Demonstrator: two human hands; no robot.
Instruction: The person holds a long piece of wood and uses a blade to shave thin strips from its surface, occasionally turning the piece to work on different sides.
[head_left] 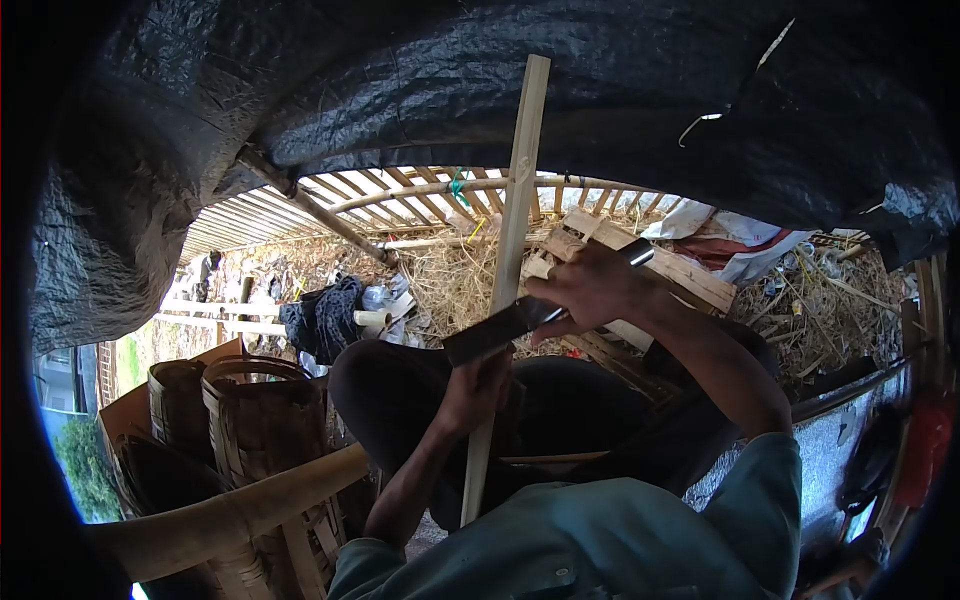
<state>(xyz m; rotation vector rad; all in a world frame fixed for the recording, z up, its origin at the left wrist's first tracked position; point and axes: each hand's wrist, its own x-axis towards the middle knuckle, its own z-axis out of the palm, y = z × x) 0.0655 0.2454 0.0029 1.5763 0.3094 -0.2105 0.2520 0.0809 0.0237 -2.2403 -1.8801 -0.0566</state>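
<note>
A long pale bamboo strip [512,225] rises from my lap to just below the dark sheet overhead. My left hand [477,385] is closed around its lower part, over my bent legs. In my right hand [590,287] is a broad-bladed machete [488,336], held by the handle, whose shiny end sticks out past my fingers to the upper right. The blade slants across the front of the strip, hiding part of it, and its squared tip overlaps the top of my left hand.
Rolled woven bamboo baskets [265,410] stand at left behind a thick bamboo pole [240,510]. Split wood pieces [690,275] and shavings [450,285] litter the ground ahead. A slatted bamboo fence [400,195] runs behind; a black plastic sheet [620,90] hangs low overhead.
</note>
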